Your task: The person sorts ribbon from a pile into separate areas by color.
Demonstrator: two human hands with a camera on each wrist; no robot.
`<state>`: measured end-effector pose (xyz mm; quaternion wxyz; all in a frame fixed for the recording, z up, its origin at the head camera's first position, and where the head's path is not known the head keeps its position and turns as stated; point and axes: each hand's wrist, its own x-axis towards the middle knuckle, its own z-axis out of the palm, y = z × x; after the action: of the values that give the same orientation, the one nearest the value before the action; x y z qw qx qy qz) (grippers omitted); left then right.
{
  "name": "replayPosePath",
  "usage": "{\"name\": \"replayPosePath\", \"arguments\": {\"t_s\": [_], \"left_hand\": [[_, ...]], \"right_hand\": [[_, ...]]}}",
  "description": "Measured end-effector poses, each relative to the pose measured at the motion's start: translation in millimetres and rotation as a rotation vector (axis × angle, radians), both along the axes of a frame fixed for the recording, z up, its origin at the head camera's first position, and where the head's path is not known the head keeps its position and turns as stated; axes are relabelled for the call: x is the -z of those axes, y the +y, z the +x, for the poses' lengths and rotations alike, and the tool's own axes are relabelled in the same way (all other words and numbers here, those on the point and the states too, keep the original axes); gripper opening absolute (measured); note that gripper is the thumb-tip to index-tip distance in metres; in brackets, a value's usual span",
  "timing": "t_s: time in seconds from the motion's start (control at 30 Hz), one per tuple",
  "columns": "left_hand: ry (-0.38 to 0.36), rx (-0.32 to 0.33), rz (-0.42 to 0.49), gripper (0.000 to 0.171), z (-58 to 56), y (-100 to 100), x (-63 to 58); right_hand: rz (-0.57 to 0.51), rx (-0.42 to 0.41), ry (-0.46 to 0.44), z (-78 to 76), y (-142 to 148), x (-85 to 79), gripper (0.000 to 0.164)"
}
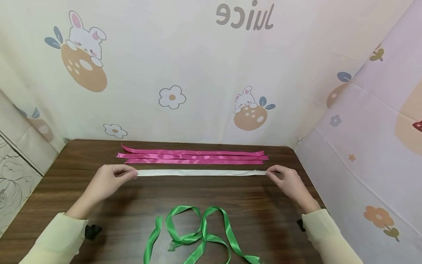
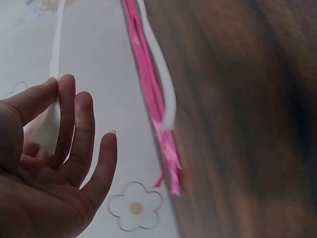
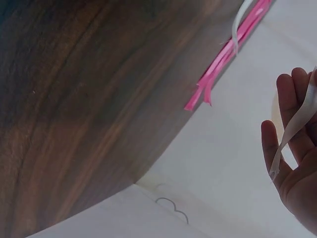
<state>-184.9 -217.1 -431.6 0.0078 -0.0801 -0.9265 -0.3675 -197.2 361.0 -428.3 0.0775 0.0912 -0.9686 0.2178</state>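
Observation:
A white ribbon (image 2: 56, 44) is stretched sideways between my two hands. My left hand (image 1: 107, 180) pinches one end between thumb and index finger, the other fingers loosely bent and a short tail hanging behind the pinch in the left wrist view. At the opposite end, my right hand (image 1: 287, 180) pinches the ribbon, with its loose tail (image 3: 295, 121) crossing the palm. A second white ribbon (image 2: 166, 84) lies on the table along the pink ribbons (image 1: 194, 157); in the head view the held ribbon overlaps it. The right thumb is hidden in the right wrist view.
Several green ribbons (image 1: 229, 231) lie curled and tangled on the brown wooden table (image 1: 125, 212), near its front. The pink strips lie straight and side by side near the back edge. A printed curtain (image 1: 197, 66) hangs behind and to the right of the table.

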Motion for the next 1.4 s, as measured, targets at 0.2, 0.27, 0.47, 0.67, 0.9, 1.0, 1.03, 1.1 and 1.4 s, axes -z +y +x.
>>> {"name": "replayPosePath", "arguments": {"t_s": [0.2, 0.27, 0.47, 0.67, 0.9, 1.0, 1.03, 1.1, 1.4], "left_hand": [[-0.023, -0.028, 0.018, 0.03, -1.7, -9.5, 16.3], [-0.045, -0.039, 0.032, 0.033, -2.3, -12.1, 21.3], [-0.088, -0.066, 0.041, 0.036, -4.9, -17.9, 33.9], [-0.084, -0.075, 0.032, 0.033, -9.1, -21.0, 45.0], [-0.06, -0.075, -0.004, 0.029, -13.4, -22.6, 52.6], [-0.055, -0.081, -0.01, 0.028, -14.1, -22.3, 55.1], [-0.055, -0.085, -0.012, 0.028, -14.2, -21.9, 55.9], [-0.054, -0.092, -0.017, 0.029, -14.2, -20.9, 57.0], [-0.044, -0.116, -0.068, 0.028, -18.3, -18.7, 63.3]], "right_hand": [[-0.003, 0.017, -0.044, -5.0, 1.1, 10.8, 0.008], [-0.002, 0.022, -0.054, -6.8, 1.8, 15.4, 0.009], [-0.008, 0.059, -0.125, -10.6, 5.4, 25.9, 0.012], [-0.028, 0.075, -0.187, -13.6, 9.6, 34.7, 0.014], [-0.076, 0.074, -0.206, -17.4, 8.9, 43.3, 0.013], [-0.075, 0.09, -0.219, -18.4, 7.9, 45.8, 0.016], [-0.076, 0.096, -0.22, -18.9, 7.7, 46.7, 0.016], [-0.075, 0.104, -0.218, -19.9, 7.4, 48.4, 0.017], [-0.029, 0.167, -0.233, -24.8, 4.7, 53.3, 0.019]]}}
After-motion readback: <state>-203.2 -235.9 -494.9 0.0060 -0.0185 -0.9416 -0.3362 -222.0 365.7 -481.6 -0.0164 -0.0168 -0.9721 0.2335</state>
